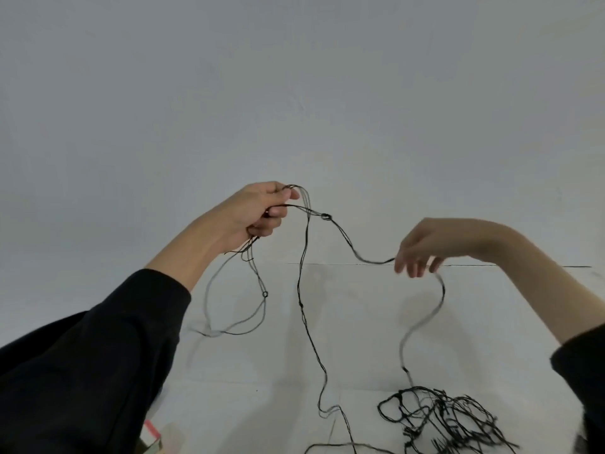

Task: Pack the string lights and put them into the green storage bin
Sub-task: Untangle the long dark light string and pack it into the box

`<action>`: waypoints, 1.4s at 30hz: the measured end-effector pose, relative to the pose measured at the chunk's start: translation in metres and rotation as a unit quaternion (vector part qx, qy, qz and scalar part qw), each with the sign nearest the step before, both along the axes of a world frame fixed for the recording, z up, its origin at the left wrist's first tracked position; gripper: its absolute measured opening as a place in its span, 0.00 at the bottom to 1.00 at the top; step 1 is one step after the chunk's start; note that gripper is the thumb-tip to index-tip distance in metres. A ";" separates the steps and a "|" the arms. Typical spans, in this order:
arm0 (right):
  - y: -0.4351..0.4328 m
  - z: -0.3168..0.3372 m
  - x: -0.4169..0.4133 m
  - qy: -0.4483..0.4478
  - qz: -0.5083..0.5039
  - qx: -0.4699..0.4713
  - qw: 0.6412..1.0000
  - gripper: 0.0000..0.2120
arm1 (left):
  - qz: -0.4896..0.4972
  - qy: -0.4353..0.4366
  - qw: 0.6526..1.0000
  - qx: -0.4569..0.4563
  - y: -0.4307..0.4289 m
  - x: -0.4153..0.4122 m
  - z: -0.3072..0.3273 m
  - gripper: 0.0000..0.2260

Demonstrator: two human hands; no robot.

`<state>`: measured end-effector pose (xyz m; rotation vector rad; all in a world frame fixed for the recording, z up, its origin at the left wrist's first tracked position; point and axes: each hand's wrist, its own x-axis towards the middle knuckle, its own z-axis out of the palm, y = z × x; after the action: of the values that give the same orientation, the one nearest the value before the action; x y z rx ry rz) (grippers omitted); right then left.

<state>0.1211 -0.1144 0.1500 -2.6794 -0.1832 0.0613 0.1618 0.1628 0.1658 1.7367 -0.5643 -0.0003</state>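
The string lights point(340, 234) are thin black wires with small bulbs. My left hand point(258, 211) is raised and grips several gathered loops of them, with loops hanging below it. One strand runs right from there to my right hand point(429, 247), whose curled fingers pinch it. From my right hand the wire drops in a curve to a tangled heap of lights point(458, 421) lying on the white table point(229, 371) at the lower right. Another strand hangs from my left hand down to the table. The green storage bin is out of view.
A plain grey wall fills the upper half of the view behind the table's far edge point(343, 264). A pale box with a pink edge point(152, 435) shows at the bottom left, partly hidden by my left sleeve.
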 end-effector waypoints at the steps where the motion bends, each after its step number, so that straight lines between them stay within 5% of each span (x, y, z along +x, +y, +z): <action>1: 0.007 -0.001 -0.002 0.005 0.030 -0.046 0.999 0.07 | -0.006 -0.005 1.000 0.014 -0.005 -0.002 0.002 0.07; 8: 0.064 0.005 -0.008 -0.071 0.145 0.248 0.955 0.12 | -0.044 -0.002 0.996 0.071 -0.038 -0.010 0.003 0.08; 18: 0.063 0.014 -0.002 -0.105 0.114 0.324 0.933 0.09 | -0.052 0.013 0.997 0.048 -0.028 -0.006 0.002 0.07; 23: 0.043 0.025 -0.001 -0.051 0.101 0.521 0.846 0.10 | -0.049 0.025 0.998 0.036 -0.019 0.000 -0.003 0.07; 29: 0.020 0.016 0.013 -0.122 0.015 0.384 0.915 0.09 | -0.043 0.025 0.997 0.055 -0.012 0.007 -0.005 0.07; 36: 0.003 0.000 0.026 -0.138 -0.012 0.393 0.909 0.09 | -0.020 0.025 0.976 0.216 -0.011 0.014 -0.004 0.08; 39: -0.013 -0.014 0.036 -0.167 -0.066 0.300 0.937 0.10 | 0.006 0.010 0.967 0.255 -0.002 0.020 -0.002 0.09; 42: -0.024 -0.029 0.036 -0.048 -0.022 0.192 0.980 0.09 | -0.003 -0.006 0.975 0.224 0.004 0.023 0.005 0.09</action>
<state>0.1574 -0.1379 0.1213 -2.3004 -0.1484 -0.1062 0.1849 0.1666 0.1704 2.1741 -0.6106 -0.1313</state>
